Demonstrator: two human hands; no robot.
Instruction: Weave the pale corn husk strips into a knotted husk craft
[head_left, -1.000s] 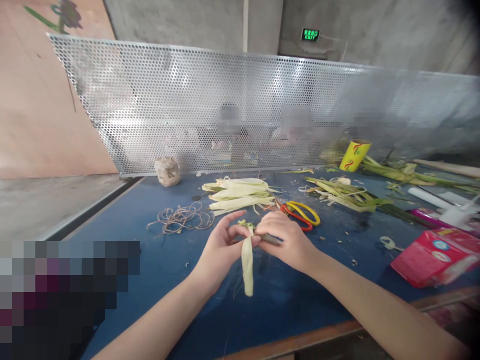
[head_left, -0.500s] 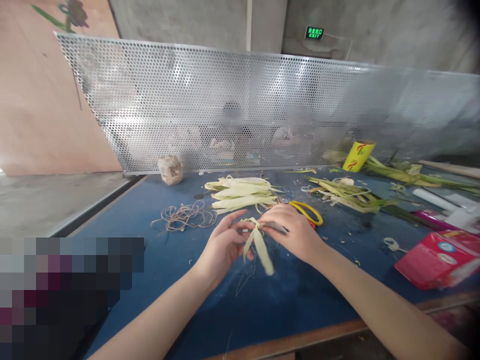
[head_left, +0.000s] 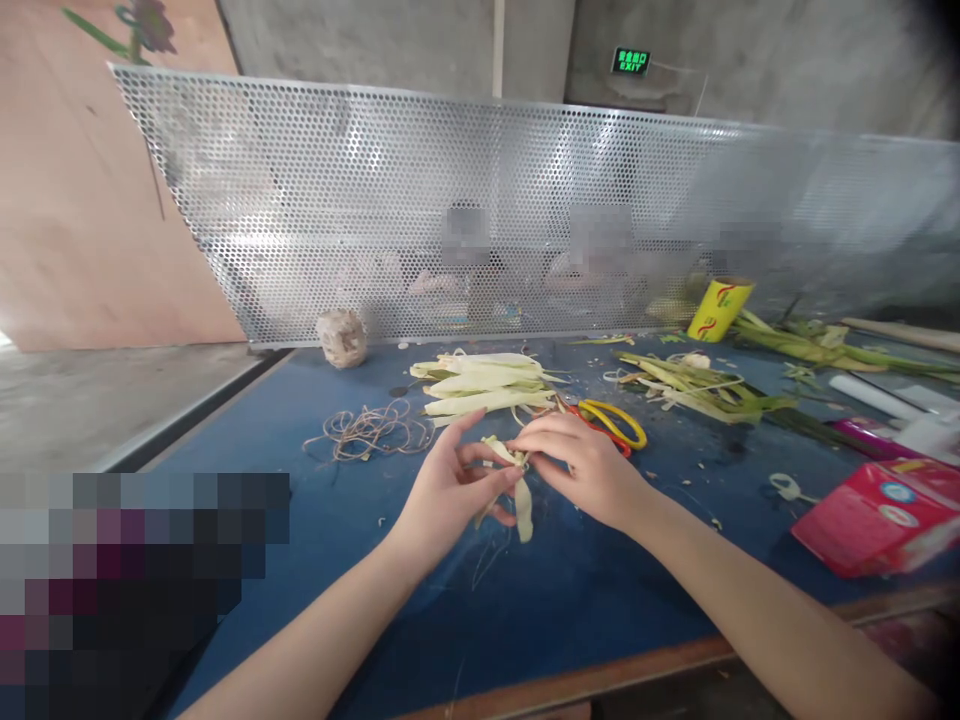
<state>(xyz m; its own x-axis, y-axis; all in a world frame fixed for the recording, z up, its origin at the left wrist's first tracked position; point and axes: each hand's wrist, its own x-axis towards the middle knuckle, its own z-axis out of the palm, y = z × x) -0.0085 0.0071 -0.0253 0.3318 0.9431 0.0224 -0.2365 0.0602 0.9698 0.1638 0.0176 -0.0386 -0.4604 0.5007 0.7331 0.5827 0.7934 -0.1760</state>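
Note:
Pale green corn husk strips (head_left: 524,512) hang between my two hands above the blue table. My left hand (head_left: 457,488) pinches the husk near its top with thumb and fingers. From the other side my right hand (head_left: 581,462) grips the same bunch, its fingertips almost meeting the left thumb. The spot where the fingers hold the husk is partly hidden. Just beyond lie several flat husk pieces (head_left: 487,383). Scissors with yellow and red handles (head_left: 616,424) rest behind my right hand. Left of them is a loose tangle of thin cord (head_left: 371,433).
A perforated metal screen (head_left: 390,200) stands along the table's far edge, with blurred people behind it. A twine ball (head_left: 342,338), a yellow roll (head_left: 718,310) and green husk scraps (head_left: 697,385) lie at the back. At right is a red package (head_left: 874,520).
My left thumb has come up and over onto the husk, which half a second ago hung more freely. The hanging strips now show less and have turned. My right hand stays nearly in place.

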